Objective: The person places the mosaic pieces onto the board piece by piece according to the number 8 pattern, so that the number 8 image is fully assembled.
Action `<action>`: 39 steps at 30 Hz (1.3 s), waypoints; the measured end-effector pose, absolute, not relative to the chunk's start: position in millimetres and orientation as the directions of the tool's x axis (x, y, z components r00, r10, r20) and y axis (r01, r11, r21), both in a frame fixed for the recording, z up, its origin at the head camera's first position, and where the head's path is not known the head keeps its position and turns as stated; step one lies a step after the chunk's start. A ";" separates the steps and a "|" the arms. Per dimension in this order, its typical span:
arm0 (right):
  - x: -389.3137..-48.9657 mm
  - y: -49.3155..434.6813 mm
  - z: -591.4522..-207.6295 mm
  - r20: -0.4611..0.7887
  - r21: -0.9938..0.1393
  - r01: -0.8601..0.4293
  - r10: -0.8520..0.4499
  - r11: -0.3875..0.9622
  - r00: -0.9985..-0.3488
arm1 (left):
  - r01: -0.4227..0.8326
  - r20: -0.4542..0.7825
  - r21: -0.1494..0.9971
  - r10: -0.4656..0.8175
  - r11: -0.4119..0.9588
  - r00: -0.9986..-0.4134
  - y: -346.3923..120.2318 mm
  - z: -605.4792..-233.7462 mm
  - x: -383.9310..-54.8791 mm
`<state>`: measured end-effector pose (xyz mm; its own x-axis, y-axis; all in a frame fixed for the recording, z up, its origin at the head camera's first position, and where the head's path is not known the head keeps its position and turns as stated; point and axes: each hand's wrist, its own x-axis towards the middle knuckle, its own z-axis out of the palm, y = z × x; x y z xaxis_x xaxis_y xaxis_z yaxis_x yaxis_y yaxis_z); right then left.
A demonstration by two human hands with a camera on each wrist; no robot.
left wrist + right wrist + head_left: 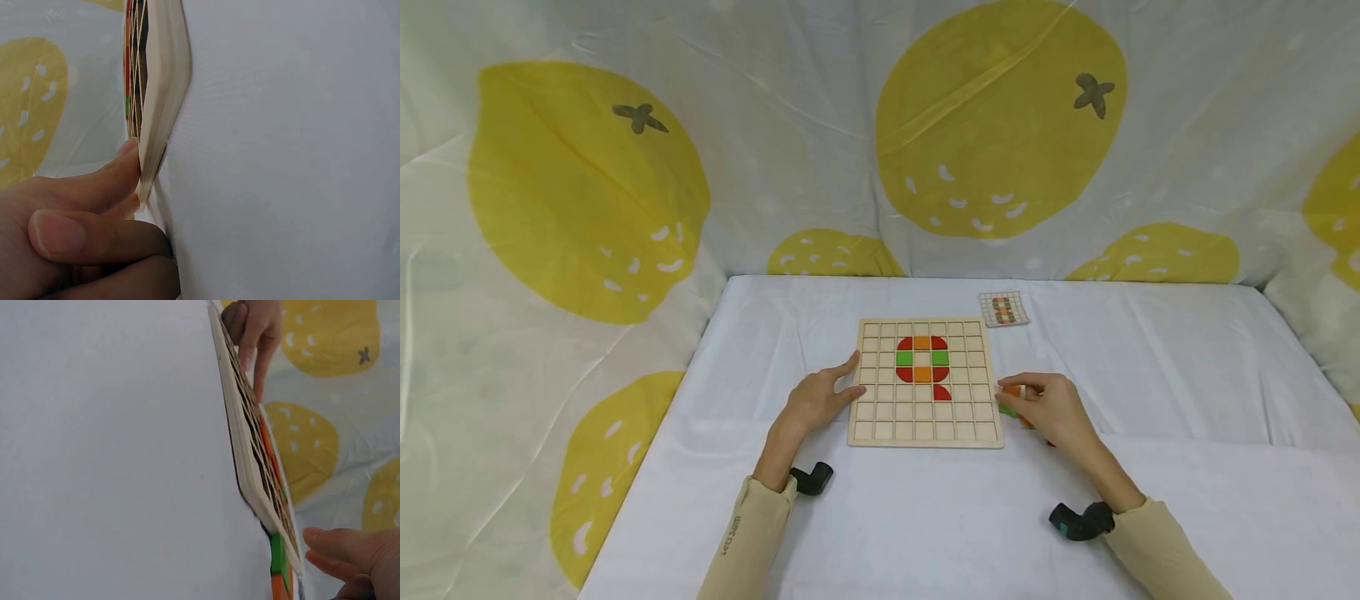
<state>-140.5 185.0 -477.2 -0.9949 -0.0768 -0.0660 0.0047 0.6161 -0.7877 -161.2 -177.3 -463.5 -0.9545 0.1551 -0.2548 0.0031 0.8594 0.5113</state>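
A square wooden grid board [883, 432] lies on the white cloth. Set in it are red curved-edged pieces [940, 392], orange squares [922, 375] and green squares [904, 358], most of them forming a ring. My left hand [816, 398] touches the board's left edge with thumb and forefinger extended, its other fingers bent in the left wrist view. Beyond the right edge, my right hand [1051, 408] reaches over loose green pieces [1007, 410] and orange pieces [1013, 390], partly hiding them. In the right wrist view its fingertips [315, 534] show nothing between them.
A small pattern card [1003, 309] lies past the board's far right corner. White cloth [925, 525] covers the table, and a lemon-print curtain [805, 125] hangs behind it and at the sides. Black wrist cameras [1081, 522] sit on both forearms.
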 end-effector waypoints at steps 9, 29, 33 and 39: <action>-128.9 223.6 -482.6 -0.029 -0.735 0.013 -0.012 0.678 -1.000 | 0.005 -0.257 0.513 0.159 0.858 -0.953 -178.1 -464.1 -162.3; -129.4 226.7 -485.2 -0.013 -0.723 0.008 -0.002 0.691 -1.000 | -0.006 -0.256 0.519 0.149 0.855 -0.955 -177.1 -462.9 -161.6; -131.5 223.1 -485.2 0.009 -0.728 -0.023 -0.024 0.685 -1.000 | -0.003 -0.254 0.518 0.151 0.855 -0.955 -177.5 -463.3 -161.9; -137.4 217.6 -485.3 -0.002 -0.708 -0.026 -0.038 0.706 -0.999 | -0.010 -0.262 0.515 0.146 0.857 -0.954 -176.9 -462.8 -161.4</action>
